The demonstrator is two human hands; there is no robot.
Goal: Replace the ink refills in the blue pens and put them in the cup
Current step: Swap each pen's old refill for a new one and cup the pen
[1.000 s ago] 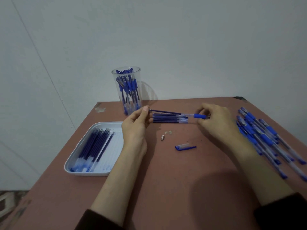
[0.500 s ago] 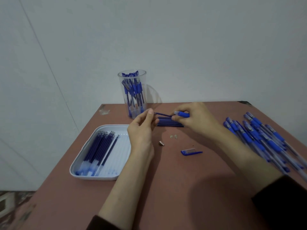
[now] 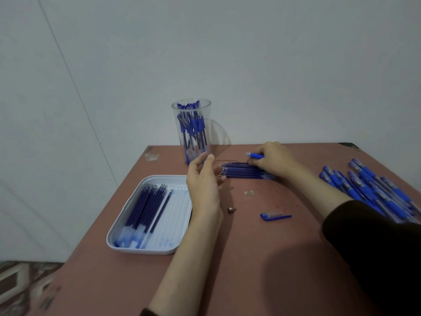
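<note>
Loose refills (image 3: 241, 173) lie near far edge of table (image 3: 250, 258), long axis left-right, metal tips toward left hand (image 3: 202, 181). Right hand (image 3: 273, 160) grips pen barrel (image 3: 256, 155), fingertips touching refills: nearer for pick. Left hand hovers by tips, fingers loose, empty. Cup (image 3: 193, 124) just behind it.

Cannot see the rear of the pen barrel (image 3: 256, 155) inside the right hand (image 3: 274, 159), nor the pen pile (image 3: 373, 189) past the right edge.
</note>
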